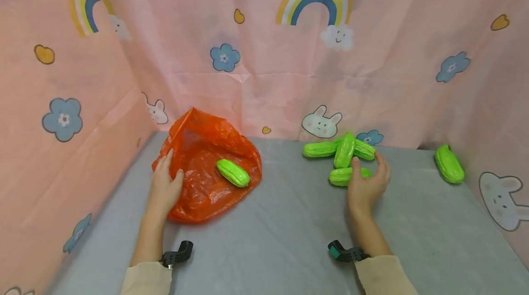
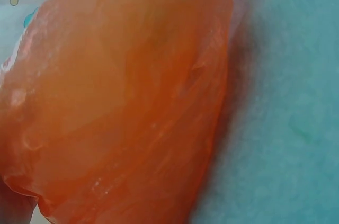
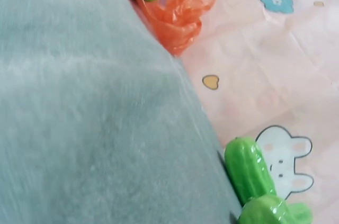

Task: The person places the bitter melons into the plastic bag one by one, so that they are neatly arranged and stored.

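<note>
An orange plastic bag (image 1: 198,198) lies spread on the grey table with its mouth wide. My left hand (image 1: 165,187) grips its left rim, thumb on the inner side. Inside the bag rests a bright green, ridged toy cucumber (image 1: 233,173). The bag's film (image 2: 122,102) fills most of the left wrist view. My right hand (image 1: 369,187) is over a small pile of similar cucumbers, thumb and fingers spread apart. Its fingertips are right at the end of the right cucumber (image 1: 364,149); an upright cucumber (image 1: 345,151) leans across the pile, and a front cucumber (image 1: 340,177) is partly hidden behind the hand.
Another green cucumber (image 1: 449,164) lies by itself at the far right, near the side cloth. Pink printed cloth (image 1: 264,97) walls the back and both sides of the grey table (image 1: 264,249). A left cucumber (image 3: 248,168) of the pile lies close to the back cloth.
</note>
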Motion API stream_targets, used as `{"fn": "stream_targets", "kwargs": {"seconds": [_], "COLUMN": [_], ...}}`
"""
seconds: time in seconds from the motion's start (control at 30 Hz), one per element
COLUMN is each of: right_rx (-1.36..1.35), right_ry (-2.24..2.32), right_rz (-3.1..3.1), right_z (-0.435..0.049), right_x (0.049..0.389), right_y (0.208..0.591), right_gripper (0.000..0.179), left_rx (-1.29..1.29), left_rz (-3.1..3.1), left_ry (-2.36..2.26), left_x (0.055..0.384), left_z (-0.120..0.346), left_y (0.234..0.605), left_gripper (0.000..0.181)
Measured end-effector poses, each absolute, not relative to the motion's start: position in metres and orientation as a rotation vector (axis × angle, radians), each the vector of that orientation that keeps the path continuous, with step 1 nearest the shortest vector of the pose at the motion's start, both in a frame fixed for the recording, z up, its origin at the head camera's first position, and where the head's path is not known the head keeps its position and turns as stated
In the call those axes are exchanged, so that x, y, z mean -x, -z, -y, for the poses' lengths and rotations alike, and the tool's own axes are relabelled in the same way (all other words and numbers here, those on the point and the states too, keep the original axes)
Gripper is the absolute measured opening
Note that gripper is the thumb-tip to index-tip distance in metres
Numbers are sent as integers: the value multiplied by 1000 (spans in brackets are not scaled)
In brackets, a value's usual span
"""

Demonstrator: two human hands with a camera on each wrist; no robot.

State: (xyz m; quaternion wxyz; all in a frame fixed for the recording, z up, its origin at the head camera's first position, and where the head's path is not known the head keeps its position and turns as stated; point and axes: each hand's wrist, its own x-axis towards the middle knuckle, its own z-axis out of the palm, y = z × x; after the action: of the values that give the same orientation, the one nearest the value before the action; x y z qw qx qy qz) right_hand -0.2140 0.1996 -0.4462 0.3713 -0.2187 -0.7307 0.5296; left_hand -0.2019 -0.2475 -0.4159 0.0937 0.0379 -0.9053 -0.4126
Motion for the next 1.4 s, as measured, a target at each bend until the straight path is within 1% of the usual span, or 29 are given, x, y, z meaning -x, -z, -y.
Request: {"fn": "stream_targets", "kwargs": {"seconds": [0.33, 0.63, 0.87, 1.13, 1.4], "right_rx": [631, 643, 627, 635, 621], "right_ry": [-1394, -1426, -1350, -1421, -1598], "right_rz": [1869, 1991, 2112, 2134, 1967], "right_z": [-208, -214, -217, -217, -219], "right_x": [218, 222, 224, 221, 222], "right_y": [460, 471, 476, 478, 481], "right_gripper": [58, 69, 79, 78, 79], "left_rx": [-119, -147, -155, -150, -140], "left_rz": [2696, 2701, 2715, 2728, 2730], "left_ry": [1193, 1213, 1227, 1213, 1200], "left_x": [198, 197, 198, 197, 198], "left_z": [248, 247, 244, 247, 248], "left_y": [419, 414, 411, 412, 413], "left_gripper": [66, 67, 68, 68, 68]}}
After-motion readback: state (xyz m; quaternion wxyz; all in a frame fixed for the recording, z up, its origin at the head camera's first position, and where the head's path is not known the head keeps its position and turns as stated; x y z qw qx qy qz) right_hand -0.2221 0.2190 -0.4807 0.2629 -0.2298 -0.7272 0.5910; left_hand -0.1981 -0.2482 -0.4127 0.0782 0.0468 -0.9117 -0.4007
